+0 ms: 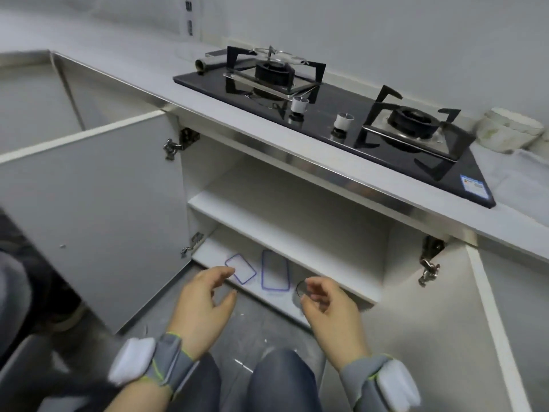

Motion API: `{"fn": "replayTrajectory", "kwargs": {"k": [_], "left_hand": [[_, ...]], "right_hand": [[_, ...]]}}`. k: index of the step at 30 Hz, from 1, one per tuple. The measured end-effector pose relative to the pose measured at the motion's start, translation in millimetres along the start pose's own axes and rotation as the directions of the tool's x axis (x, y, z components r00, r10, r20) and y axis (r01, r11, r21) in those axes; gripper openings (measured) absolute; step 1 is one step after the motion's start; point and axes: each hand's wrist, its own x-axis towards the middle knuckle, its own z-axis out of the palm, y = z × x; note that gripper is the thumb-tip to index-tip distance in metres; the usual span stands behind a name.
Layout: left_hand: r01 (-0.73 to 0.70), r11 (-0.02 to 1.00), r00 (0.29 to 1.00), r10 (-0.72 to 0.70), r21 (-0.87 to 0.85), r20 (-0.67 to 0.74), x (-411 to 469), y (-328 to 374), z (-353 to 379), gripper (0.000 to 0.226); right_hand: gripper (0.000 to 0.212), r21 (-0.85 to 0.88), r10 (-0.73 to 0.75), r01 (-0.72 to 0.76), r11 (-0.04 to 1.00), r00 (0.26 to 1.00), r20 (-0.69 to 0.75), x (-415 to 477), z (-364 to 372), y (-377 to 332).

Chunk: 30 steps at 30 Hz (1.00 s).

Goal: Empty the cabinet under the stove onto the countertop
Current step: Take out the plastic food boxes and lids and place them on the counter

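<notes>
1. A round dark-rimmed object (298, 288) on the cabinet's bottom shelf (214, 248) is partly hidden by the right hand (325, 304); what it is, and whether the fingers (312, 282) touch it, cannot be told;
2. both forearms (139, 394) are cut off by the lower edge;
3. the sticker (475, 185) on the stove (326, 114) is too small to read;
4. a pale lumpy thing (509, 130) on the table (523, 185) is blurred.
</notes>
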Motion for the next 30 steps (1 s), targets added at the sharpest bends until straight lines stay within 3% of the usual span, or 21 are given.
{"fn": "replayTrajectory", "kwargs": {"k": [10, 17, 22, 30], "left_hand": [[0.204, 0.979, 0.978, -0.205, 0.027, 0.031, 48.4, -76.6, 28.5, 0.033], [0.279, 0.960, 0.960, -0.280, 0.013, 0.022, 91.9, -120.7, 64.1, 0.029], [0.391, 0.920, 0.917, -0.388, -0.017, 0.089, 117.4, -161.4, 102.2, 0.028], [0.505, 0.863, 0.853, -0.501, 0.010, 0.146, 158.5, -253.5, 159.0, 0.026]], "right_hand": [[0.026, -0.116, 0.188, -0.169, 0.979, 0.966, 0.177, 56.5, 83.3, 60.0], [0.025, -0.131, 0.308, -0.286, 0.949, 0.927, 0.214, 103.8, 133.5, 116.1], [0.025, -0.145, 0.429, -0.405, 0.903, 0.871, 0.239, 135.5, 169.6, 161.3], [0.023, -0.338, 0.410, -0.328, 0.882, 0.888, 0.209, 187.0, 240.2, 241.8]]}}
